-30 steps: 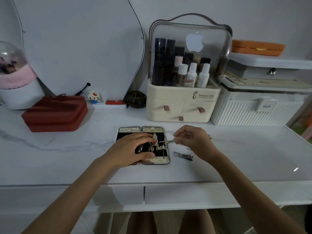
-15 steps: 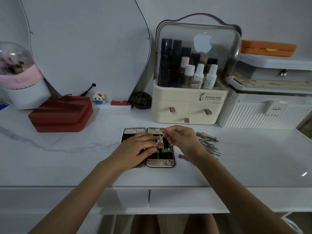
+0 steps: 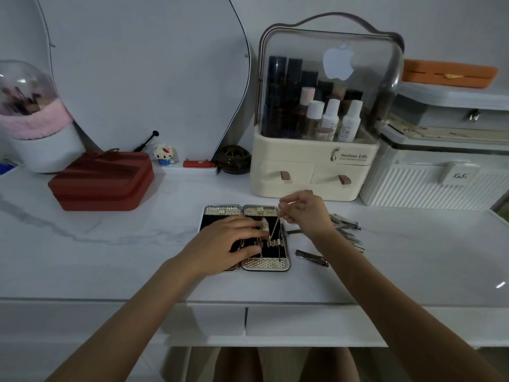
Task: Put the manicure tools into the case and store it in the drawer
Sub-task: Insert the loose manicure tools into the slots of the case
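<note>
An open manicure case with silver textured ends and a black lining lies flat on the white desk. My left hand presses on its middle, fingers spread over the left half and the tool loops. My right hand pinches a thin metal tool, whose tip slants down into the loops of the right half. A nail clipper lies just right of the case. Several more metal tools are piled behind my right wrist. Two shut desk drawers sit under the front edge.
A cream cosmetics organiser with small drawers stands right behind the case. A white ribbed box is at the right, a red case at the left, a mirror at the back.
My right hand has carried the thin tool from beside the case to over its right half and tipped it down into the loops. My left hand stays on the case.
</note>
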